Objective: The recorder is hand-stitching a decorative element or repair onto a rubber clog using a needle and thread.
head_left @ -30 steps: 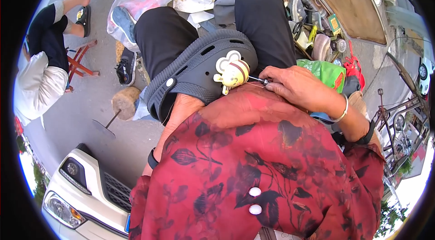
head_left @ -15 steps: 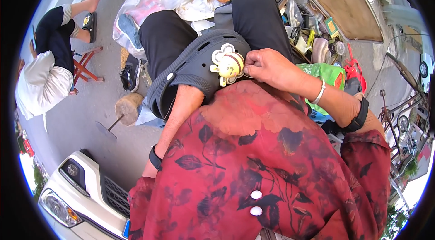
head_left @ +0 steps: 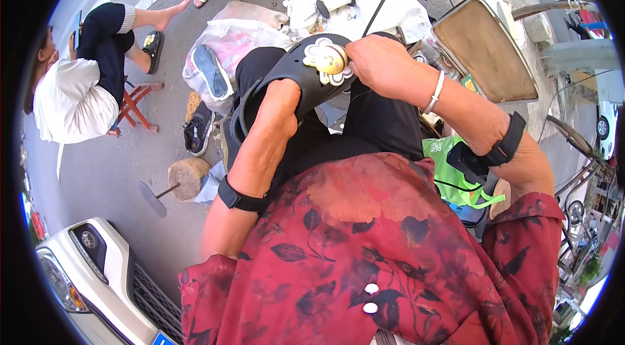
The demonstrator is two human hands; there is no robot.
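A dark grey clog shoe [head_left: 286,75] with a cream and yellow flower charm [head_left: 327,60] on its toe is held up over my lap. My left hand [head_left: 281,99] is pushed inside the shoe, so its fingers are hidden. My right hand [head_left: 379,65] grips the toe end just right of the charm, fingers curled on the upper. Whether it also holds a tool I cannot tell. Both wrists wear black bands.
A person in white sits on a red stool [head_left: 140,107] at the left. A plastic bag with a shoe [head_left: 218,62], a black sandal [head_left: 197,130], a stone with a metal stand [head_left: 185,179], a white car [head_left: 84,280] and a tan tray [head_left: 485,49] surround me.
I have lifted the shoe up and away from my lap. My right hand has risen with it and stayed on the toe by the charm.
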